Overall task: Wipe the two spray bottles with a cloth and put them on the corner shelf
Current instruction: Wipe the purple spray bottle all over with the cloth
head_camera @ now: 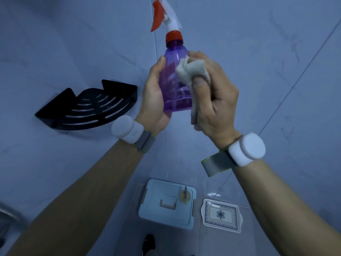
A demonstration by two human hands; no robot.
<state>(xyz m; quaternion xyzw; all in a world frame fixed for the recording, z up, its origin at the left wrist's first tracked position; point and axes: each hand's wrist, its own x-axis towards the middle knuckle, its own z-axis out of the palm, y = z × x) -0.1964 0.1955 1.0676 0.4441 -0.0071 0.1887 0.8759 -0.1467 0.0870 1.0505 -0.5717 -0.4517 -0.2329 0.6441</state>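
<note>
On the left wall I saw the black corner shelf (86, 108) with nothing in it. My left hand (155, 100) gripped the purple spray bottle (174, 78), held upright. My right hand (215, 100) squeezed the cloth (191, 71) against it. Gray tiled walls (258, 52) stood behind. Down near the floor sat a blue box (166, 204) and a patterned tray (221, 215).

Both forearms extend forward and upward, each wrist carrying a strapped white puck. The left hand (154, 100) is curled in a grasp, thumb up. The right hand (214, 93) is clenched, thumb pressed across its fingers (198, 56).
</note>
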